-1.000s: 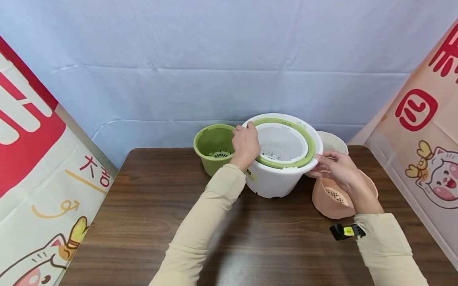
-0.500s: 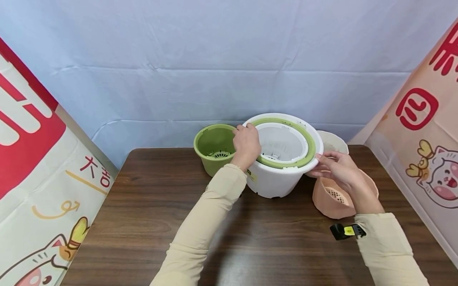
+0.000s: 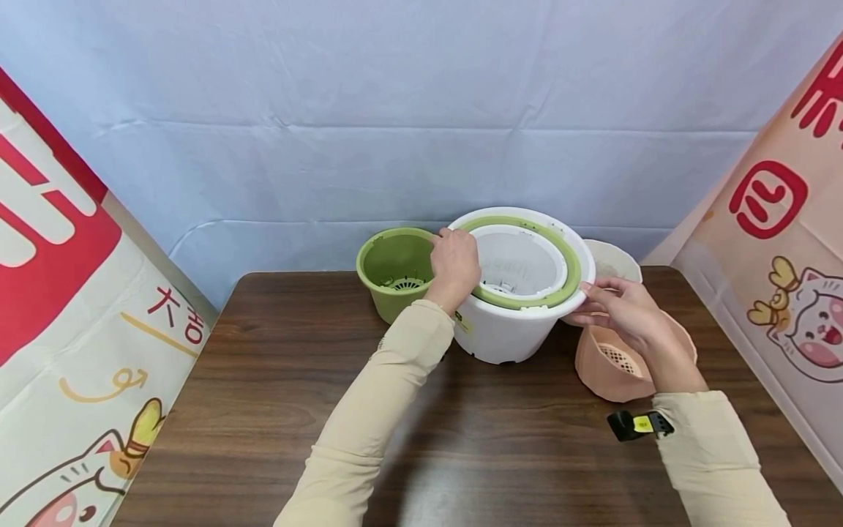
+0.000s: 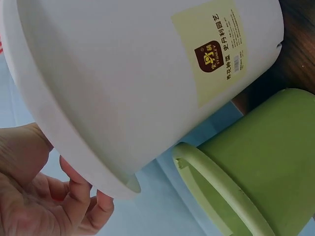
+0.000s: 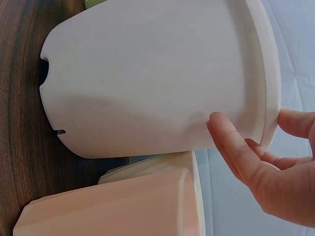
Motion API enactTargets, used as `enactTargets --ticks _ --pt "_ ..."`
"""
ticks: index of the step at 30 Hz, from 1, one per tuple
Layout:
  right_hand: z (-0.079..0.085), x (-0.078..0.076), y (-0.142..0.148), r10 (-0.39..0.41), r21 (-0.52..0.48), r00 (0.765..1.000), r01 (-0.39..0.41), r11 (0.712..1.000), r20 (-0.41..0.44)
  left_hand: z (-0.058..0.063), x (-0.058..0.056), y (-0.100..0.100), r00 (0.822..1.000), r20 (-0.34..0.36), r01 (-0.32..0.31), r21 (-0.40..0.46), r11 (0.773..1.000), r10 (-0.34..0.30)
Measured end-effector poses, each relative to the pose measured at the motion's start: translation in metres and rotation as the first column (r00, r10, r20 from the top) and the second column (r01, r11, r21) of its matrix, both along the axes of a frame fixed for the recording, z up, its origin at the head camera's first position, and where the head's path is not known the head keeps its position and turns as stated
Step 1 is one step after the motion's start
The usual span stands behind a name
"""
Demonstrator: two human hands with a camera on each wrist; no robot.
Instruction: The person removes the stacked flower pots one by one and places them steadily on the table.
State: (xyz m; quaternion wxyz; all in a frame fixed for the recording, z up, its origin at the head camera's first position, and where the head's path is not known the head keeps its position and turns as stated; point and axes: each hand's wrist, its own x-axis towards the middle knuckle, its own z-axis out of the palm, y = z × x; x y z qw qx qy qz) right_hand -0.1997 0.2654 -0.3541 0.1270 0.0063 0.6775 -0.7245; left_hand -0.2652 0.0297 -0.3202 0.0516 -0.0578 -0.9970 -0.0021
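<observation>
A large white flowerpot [image 3: 503, 337] stands on the table with a green pot [image 3: 574, 274] nested inside it and a smaller white pot [image 3: 516, 263] within that. My left hand [image 3: 456, 260] grips the large pot's left rim, its fingers curled under the lip in the left wrist view. On the opposite side my right hand [image 3: 622, 311] holds the rim between thumb and fingers; the right wrist view has two fingertips [image 5: 220, 120] against the outer wall. A yellowish label [image 4: 211, 54] is on the large pot's side. The nested pots' lower parts are hidden.
Left of the large pot stands a green pot [image 3: 391, 304] with a slotted bottom. A cream pot [image 3: 612, 256] is behind my right hand, partly covered. Nearer, a peach pot [image 3: 606, 380] sits under my right forearm. A blue cloth backdrop [image 3: 395, 168] hangs behind the wooden table [image 3: 276, 380].
</observation>
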Motion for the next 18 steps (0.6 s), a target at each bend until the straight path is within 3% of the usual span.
enactTargets --ticks 5,18 --pt "0.0 -0.0001 0.0001 0.001 -0.001 1.0 -0.001 1.0 0.0 0.0018 0.0 -0.0018 0.999 0.0 0.043 -0.033 0.999 -0.043" --pt "0.0002 0.0007 -0.0006 0.001 -0.001 1.0 -0.001 1.0 -0.01 0.0041 0.0015 -0.0048 0.998 0.007 0.07 -0.002 0.998 -0.07"
